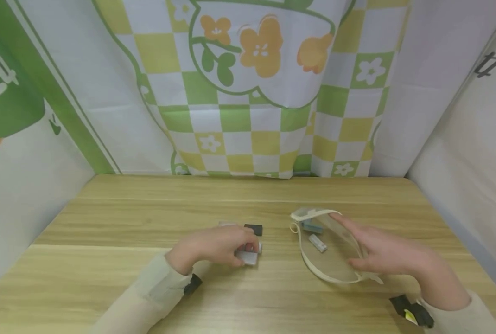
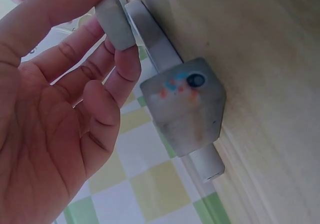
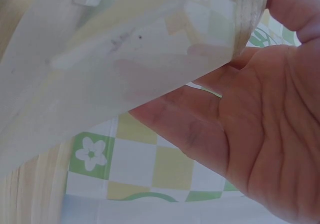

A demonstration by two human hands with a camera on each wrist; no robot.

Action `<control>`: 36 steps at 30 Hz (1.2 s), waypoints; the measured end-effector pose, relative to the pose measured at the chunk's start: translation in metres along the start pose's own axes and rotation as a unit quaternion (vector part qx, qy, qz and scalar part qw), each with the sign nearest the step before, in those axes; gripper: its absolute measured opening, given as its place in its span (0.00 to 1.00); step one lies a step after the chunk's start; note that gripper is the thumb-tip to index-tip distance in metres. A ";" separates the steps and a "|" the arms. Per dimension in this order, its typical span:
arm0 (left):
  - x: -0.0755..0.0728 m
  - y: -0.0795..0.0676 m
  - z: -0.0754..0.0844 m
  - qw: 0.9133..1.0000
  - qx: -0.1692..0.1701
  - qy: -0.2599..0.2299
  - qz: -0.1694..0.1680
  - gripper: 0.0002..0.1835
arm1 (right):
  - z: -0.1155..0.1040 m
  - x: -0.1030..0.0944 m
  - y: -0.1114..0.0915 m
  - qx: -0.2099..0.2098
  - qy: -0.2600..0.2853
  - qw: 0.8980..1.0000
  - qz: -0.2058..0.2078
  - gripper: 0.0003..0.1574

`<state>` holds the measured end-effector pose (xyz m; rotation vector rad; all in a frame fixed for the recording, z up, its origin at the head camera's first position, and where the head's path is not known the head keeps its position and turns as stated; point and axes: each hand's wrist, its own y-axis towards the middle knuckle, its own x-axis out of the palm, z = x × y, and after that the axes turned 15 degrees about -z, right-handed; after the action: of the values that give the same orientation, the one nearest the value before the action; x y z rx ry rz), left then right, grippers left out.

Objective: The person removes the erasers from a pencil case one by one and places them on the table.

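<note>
My left hand [image 1: 219, 246] pinches a small light-grey rectangular block [image 2: 115, 23] between thumb and fingertips, just over the table. Right beside that hand, in the left wrist view, are a pale block with coloured print and a dark round spot [image 2: 182, 108], a flat metallic-looking strip [image 2: 155, 38] and a small white piece [image 2: 207, 163]. A black block [image 1: 253, 229] lies just beyond the fingers. My right hand [image 1: 383, 248] holds the rim of a translucent zip pouch [image 1: 325, 277], spreading its mouth wide. Inside the pouch lie a small white stick-like piece [image 1: 317, 243] and a bluish piece [image 1: 312, 228].
The wooden table [image 1: 148, 213] runs back to a checkered flower-print curtain [image 1: 239, 130]. White cloth walls stand at both sides. A black strap piece [image 1: 410, 311] shows by the right sleeve, another [image 1: 193, 284] by the left cuff.
</note>
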<state>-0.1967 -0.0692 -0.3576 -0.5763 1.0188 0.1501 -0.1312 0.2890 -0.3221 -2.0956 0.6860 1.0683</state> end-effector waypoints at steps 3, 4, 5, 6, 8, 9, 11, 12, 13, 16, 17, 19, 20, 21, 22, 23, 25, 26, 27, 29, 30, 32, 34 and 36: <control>0.001 0.001 0.000 1.000 -0.001 0.001 -0.002 0.17 | 0.000 0.000 0.000 0.000 -0.002 1.000 0.002 0.61; 0.000 0.001 0.000 1.000 -0.001 0.000 -0.003 0.17 | 0.000 0.000 0.000 0.002 -0.002 1.000 0.002 0.60; 0.001 0.001 0.001 1.000 -0.002 -0.001 -0.005 0.17 | 0.000 0.000 0.000 0.002 -0.002 1.000 0.002 0.60; 0.001 0.001 0.001 1.000 -0.002 -0.004 -0.006 0.17 | -0.001 0.000 0.000 0.002 -0.003 1.000 0.002 0.60; 0.001 0.001 0.000 1.000 -0.003 -0.006 -0.009 0.17 | -0.001 -0.001 0.000 0.001 -0.004 1.000 0.002 0.60; 0.001 0.001 0.000 1.000 -0.004 -0.006 -0.010 0.17 | -0.001 -0.001 0.000 0.000 -0.003 1.000 0.001 0.60; 0.002 0.002 0.000 1.000 -0.005 -0.006 -0.013 0.16 | -0.002 -0.001 0.000 0.000 -0.002 1.000 0.001 0.60; 0.002 0.002 -0.001 1.000 -0.005 -0.004 -0.014 0.16 | -0.002 -0.001 0.000 0.002 -0.002 1.000 0.001 0.60; 0.002 0.002 -0.001 1.000 -0.004 -0.003 -0.015 0.16 | -0.002 -0.001 0.000 0.004 -0.002 1.000 0.002 0.59; 0.003 0.003 -0.002 1.000 -0.001 0.001 -0.015 0.16 | -0.002 -0.001 -0.001 0.005 -0.005 1.000 0.004 0.59; 0.003 0.004 -0.003 1.000 0.000 0.002 -0.015 0.16 | -0.003 -0.001 -0.001 0.005 -0.005 1.000 0.004 0.60; 0.003 0.004 -0.003 1.000 0.001 0.004 -0.015 0.15 | -0.003 -0.001 -0.001 0.004 -0.005 1.000 0.005 0.60; 0.003 0.004 -0.003 1.000 0.001 0.004 -0.016 0.15 | -0.002 -0.001 -0.001 0.003 -0.006 1.000 0.005 0.60; 0.003 0.004 -0.003 1.000 0.000 0.005 -0.016 0.15 | -0.002 -0.001 -0.001 0.003 -0.005 1.000 0.006 0.60; 0.003 0.004 -0.003 1.000 0.000 0.006 -0.017 0.16 | -0.002 -0.001 -0.001 0.001 -0.006 1.000 0.006 0.60; 0.003 0.004 -0.003 1.000 -0.001 0.006 -0.017 0.16 | -0.002 0.000 -0.001 0.004 -0.003 1.000 0.006 0.59; 0.003 0.004 -0.002 1.000 -0.001 0.005 -0.018 0.16 | -0.002 0.000 -0.001 0.002 -0.005 1.000 0.006 0.60; 0.003 0.004 -0.001 1.000 -0.002 0.003 -0.018 0.16 | -0.001 0.000 0.000 0.001 -0.006 1.000 0.006 0.60; 0.003 0.004 -0.001 1.000 -0.002 0.003 -0.018 0.16 | -0.001 0.000 0.000 0.000 -0.005 1.000 0.005 0.60; 0.002 0.004 0.000 1.000 -0.001 0.004 -0.016 0.16 | -0.001 0.000 0.000 0.001 -0.005 1.000 0.004 0.60; 0.002 0.003 0.000 1.000 -0.001 0.004 -0.016 0.16 | -0.001 0.000 0.001 -0.001 -0.007 1.000 0.004 0.60; 0.002 0.003 0.000 1.000 -0.002 0.009 -0.014 0.16 | -0.001 0.000 0.001 0.000 -0.007 1.000 0.004 0.60; 0.003 0.003 0.000 1.000 -0.003 0.012 -0.014 0.17 | -0.001 0.000 0.001 0.000 -0.007 1.000 0.004 0.60; 0.003 0.003 0.000 1.000 -0.004 0.013 -0.015 0.16 | -0.001 0.001 0.001 -0.002 -0.009 1.000 0.006 0.60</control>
<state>-0.1959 -0.0666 -0.3616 -0.6015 1.0340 0.1213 -0.1307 0.2876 -0.3222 -2.0855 0.6891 1.0945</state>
